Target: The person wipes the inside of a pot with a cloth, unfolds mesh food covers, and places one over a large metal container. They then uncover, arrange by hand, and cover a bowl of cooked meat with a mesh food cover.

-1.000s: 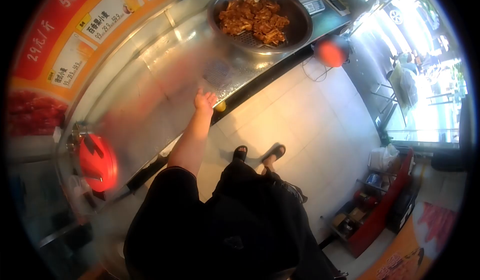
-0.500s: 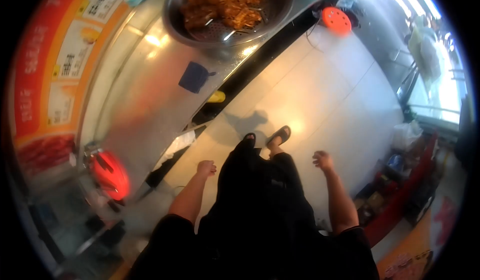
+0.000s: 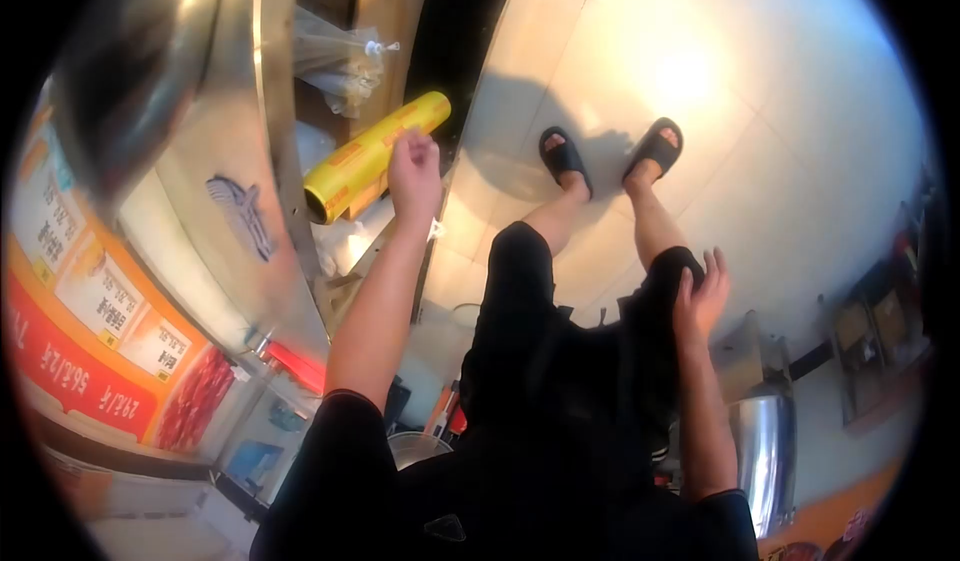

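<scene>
My left hand (image 3: 412, 173) has its fingers curled in, with nothing visible in them. In view it overlaps a yellow roll (image 3: 352, 173), which looks like cling film and lies slanted in the shelf space under the counter. Whether the hand touches the roll I cannot tell. My right hand (image 3: 703, 296) is beside my right knee, fingers stretched and apart, holding nothing. A striped cloth (image 3: 240, 216) lies on the metal counter (image 3: 225, 131) to the left.
Clear plastic bags (image 3: 345, 61) are on the shelf above the roll. Price signs (image 3: 100, 296) line the counter's far side. A red object (image 3: 298, 363) sits near the counter's end. A shiny metal cylinder (image 3: 765, 451) stands at lower right. Pale floor tiles (image 3: 770, 151) extend ahead.
The view has shifted along the counter; the basin of meat and blue object are no longer seen. The yellow roll now appears larger, beside my left hand. My right hand's fingers have straightened.
</scene>
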`<state>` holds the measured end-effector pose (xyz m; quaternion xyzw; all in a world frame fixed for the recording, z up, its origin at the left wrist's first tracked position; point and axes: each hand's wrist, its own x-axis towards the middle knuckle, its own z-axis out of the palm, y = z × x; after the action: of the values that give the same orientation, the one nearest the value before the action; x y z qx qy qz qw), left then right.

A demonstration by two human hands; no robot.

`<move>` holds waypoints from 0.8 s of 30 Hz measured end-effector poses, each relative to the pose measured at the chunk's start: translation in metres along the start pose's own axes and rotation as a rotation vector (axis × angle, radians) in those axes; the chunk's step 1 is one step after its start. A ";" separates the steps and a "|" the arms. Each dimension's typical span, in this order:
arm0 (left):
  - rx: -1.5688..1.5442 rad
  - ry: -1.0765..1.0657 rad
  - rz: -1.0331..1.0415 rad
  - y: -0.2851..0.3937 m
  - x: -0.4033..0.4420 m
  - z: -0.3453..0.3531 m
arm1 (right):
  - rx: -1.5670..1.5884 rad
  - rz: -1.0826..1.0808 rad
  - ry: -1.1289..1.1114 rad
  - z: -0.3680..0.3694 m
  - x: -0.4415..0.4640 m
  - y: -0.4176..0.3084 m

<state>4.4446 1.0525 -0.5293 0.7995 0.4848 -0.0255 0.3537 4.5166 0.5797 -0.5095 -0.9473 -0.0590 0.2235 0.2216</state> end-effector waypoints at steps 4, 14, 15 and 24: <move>0.147 0.329 -0.041 -0.016 0.104 0.006 | -0.064 0.044 -0.024 0.002 0.003 0.004; 0.212 0.684 -0.689 -0.097 0.307 -0.023 | 0.014 0.129 -0.086 0.013 0.043 0.017; 0.221 0.605 -0.731 -0.099 0.310 -0.025 | 0.030 0.135 -0.089 0.015 0.044 0.016; 1.248 -0.140 -0.790 -0.053 0.247 -0.042 | 0.050 0.130 -0.119 0.017 0.042 0.012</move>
<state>4.5201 1.2793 -0.6214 0.6143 0.6080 -0.4726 -0.1722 4.5465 0.5844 -0.5448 -0.9283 -0.0050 0.2947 0.2265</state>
